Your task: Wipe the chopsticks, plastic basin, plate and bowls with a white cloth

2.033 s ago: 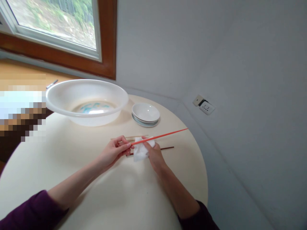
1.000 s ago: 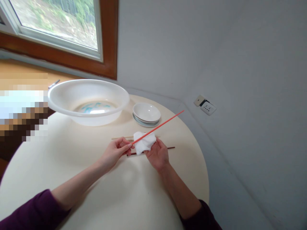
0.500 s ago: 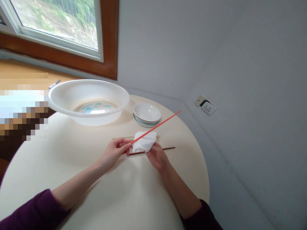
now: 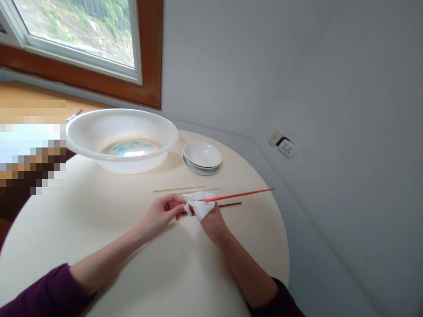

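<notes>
My left hand [image 4: 167,210] pinches one end of a red chopstick [image 4: 244,194], which points out to the right. A white cloth [image 4: 202,210], perhaps a tissue, is folded round the chopstick near that end. Beneath and behind the cloth, my right hand [image 4: 213,222] grips it, its fingers mostly covered. On the table under the hands lies a dark brown chopstick [image 4: 231,204], its middle hidden. Two pale wooden chopsticks [image 4: 180,189] lie just beyond the cloth.
A large translucent white basin [image 4: 132,163] with a blue pattern in its bottom stands at the back left of the round cream table [image 4: 148,273]. Right of it sit stacked small white dishes [image 4: 202,154]. A wall with a socket [image 4: 288,149] borders the right side.
The red chopstick has swung down from a steep slant to nearly level, its tip further right. The cloth has closed over the chopstick, and my right hand has turned with it.
</notes>
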Motion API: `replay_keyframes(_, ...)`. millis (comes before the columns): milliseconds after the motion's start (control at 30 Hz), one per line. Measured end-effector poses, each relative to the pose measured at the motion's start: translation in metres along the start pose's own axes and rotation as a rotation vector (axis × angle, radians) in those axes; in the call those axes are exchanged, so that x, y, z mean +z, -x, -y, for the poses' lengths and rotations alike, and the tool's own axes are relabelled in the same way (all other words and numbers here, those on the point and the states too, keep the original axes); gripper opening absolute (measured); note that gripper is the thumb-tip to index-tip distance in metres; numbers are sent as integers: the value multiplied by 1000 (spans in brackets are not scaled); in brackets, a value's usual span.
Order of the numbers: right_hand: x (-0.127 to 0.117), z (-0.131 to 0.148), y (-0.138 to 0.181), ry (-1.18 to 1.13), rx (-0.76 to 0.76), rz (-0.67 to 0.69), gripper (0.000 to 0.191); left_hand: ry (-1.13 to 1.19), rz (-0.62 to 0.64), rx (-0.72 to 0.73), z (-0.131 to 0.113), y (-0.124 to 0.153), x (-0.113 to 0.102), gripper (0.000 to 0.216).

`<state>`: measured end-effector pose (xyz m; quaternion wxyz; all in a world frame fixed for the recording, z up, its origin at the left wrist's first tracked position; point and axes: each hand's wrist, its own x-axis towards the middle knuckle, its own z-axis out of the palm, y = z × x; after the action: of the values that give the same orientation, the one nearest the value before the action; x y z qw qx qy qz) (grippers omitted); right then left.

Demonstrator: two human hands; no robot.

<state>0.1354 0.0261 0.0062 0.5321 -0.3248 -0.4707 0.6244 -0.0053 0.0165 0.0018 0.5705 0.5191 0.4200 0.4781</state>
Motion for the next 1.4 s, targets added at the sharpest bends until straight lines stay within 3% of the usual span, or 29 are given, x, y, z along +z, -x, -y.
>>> replay_keyframes(533,-15,-16,-2,156,-14,-63,13,2,30,-23,2,-1,-1,31)
replay_keyframes(1033,-11,-9,-1,39,63,-95,14,-27,18,-9,5,1,-1,29)
replay_keyframes(1400,-12,-13,-3,-27,22,-88,13,-291,-41,73,6,2,0,30)
